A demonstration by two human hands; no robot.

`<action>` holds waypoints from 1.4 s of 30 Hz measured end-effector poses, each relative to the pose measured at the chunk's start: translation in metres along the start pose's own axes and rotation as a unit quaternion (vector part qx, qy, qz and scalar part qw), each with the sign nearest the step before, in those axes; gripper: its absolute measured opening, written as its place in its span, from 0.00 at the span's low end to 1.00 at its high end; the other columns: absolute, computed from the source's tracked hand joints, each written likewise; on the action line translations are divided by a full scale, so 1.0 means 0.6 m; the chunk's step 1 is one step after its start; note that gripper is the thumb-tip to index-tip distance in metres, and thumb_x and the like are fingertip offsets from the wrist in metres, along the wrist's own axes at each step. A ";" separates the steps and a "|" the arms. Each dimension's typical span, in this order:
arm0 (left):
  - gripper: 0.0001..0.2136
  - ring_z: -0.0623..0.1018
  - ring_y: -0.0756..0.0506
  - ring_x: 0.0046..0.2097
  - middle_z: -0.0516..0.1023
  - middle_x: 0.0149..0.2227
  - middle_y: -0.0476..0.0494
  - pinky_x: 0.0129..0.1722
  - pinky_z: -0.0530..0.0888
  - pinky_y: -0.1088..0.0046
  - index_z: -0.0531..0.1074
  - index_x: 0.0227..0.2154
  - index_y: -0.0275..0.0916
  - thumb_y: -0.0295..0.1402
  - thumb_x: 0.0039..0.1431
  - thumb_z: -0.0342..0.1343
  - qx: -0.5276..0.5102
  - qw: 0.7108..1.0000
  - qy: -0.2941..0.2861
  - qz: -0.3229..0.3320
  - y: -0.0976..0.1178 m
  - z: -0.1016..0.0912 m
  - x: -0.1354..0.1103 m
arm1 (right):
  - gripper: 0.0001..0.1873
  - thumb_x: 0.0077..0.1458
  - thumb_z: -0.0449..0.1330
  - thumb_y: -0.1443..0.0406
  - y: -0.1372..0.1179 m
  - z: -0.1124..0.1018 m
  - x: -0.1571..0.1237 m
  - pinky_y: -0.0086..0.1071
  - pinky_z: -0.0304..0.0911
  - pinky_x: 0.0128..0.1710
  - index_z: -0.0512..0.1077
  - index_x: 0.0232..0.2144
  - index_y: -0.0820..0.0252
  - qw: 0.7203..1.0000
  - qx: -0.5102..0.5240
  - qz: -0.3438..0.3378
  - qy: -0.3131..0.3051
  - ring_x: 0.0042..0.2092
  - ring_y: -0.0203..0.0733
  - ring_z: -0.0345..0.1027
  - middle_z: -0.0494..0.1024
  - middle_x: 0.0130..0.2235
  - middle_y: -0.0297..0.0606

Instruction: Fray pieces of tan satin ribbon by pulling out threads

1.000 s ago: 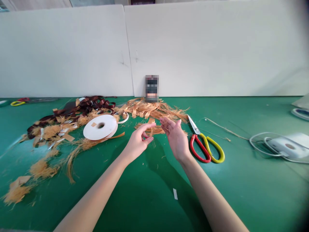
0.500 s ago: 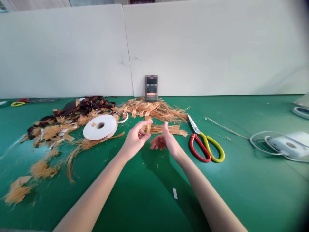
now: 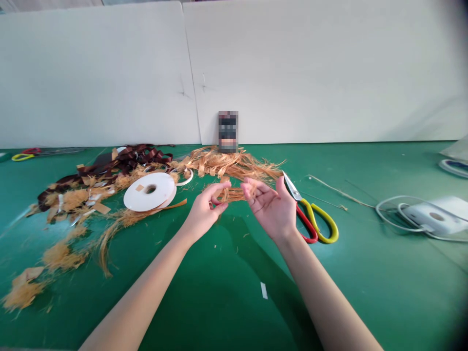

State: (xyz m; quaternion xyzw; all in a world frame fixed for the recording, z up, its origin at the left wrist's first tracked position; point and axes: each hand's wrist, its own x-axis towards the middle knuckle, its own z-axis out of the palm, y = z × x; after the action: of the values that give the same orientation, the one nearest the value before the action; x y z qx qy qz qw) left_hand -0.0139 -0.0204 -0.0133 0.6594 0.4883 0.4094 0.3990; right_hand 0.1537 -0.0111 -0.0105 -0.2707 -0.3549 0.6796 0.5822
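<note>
"What's there, left to right?"

"White ribbon spool (image 3: 149, 191) at eleven o'clock. Left hand (image 3: 205, 210) half-curled; can't tell if it's pinching. Frayed tan strands (image 3: 234, 195) at twelve, between the hands. Right hand (image 3: 270, 209) open, fingers spread. Red-and-yellow scissors (image 3: 323, 225) at one, just beside it."

Wht partition panels (image 3: 292, 73), grn table mat (image 3: 365, 302)

No legible text, labels or numbers anywhere; the only likely printing, on the upright package (image 3: 228, 131) at top centre against the white partition (image 3: 292, 73), is pixelated and unreadable.
</note>
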 end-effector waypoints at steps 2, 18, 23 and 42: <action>0.21 0.68 0.53 0.29 0.69 0.56 0.42 0.27 0.67 0.77 0.69 0.50 0.41 0.23 0.52 0.54 0.004 1.000 -0.001 0.008 0.004 0.001 -0.003 | 0.41 0.59 0.37 0.42 -0.001 -0.001 -0.003 0.30 0.65 0.29 0.78 0.22 0.62 0.996 -0.035 0.061 -0.057 0.25 0.37 0.69 0.76 0.22 0.42; 0.21 0.75 0.45 0.44 0.71 0.55 0.45 0.43 0.73 0.69 0.72 0.47 0.41 0.20 0.49 0.54 -0.002 1.000 -0.015 0.011 0.008 0.010 -0.005 | 0.42 0.58 0.37 0.41 0.001 -0.001 -0.007 0.31 0.50 0.22 0.69 0.08 0.59 0.989 -0.097 0.057 -0.101 0.17 0.34 0.53 0.58 0.09 0.35; 0.10 0.74 0.43 0.51 0.76 0.50 0.43 0.53 0.68 0.65 0.75 0.40 0.38 0.29 0.56 0.53 -0.150 0.988 0.026 -0.034 0.005 0.004 0.001 | 0.41 0.58 0.38 0.43 0.001 0.002 -0.007 0.30 0.51 0.22 0.74 0.14 0.61 0.987 -0.105 0.068 -0.097 0.19 0.34 0.59 0.68 0.14 0.39; 0.17 0.69 0.54 0.28 0.71 0.54 0.43 0.34 0.71 0.76 0.70 0.48 0.41 0.23 0.55 0.54 0.016 0.995 0.044 0.090 -0.011 0.007 -0.001 | 0.40 0.60 0.38 0.46 -0.015 0.004 -0.017 0.31 0.47 0.21 0.68 0.06 0.56 0.989 -0.047 0.038 -0.138 0.16 0.34 0.49 0.53 0.06 0.34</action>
State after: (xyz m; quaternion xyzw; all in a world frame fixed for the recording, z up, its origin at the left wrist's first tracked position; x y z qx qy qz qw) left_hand -0.0121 -0.0204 -0.0214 0.6880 0.4510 0.4645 0.3279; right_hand 0.1590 -0.0206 -0.0027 -0.2143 -0.4529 0.7145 0.4883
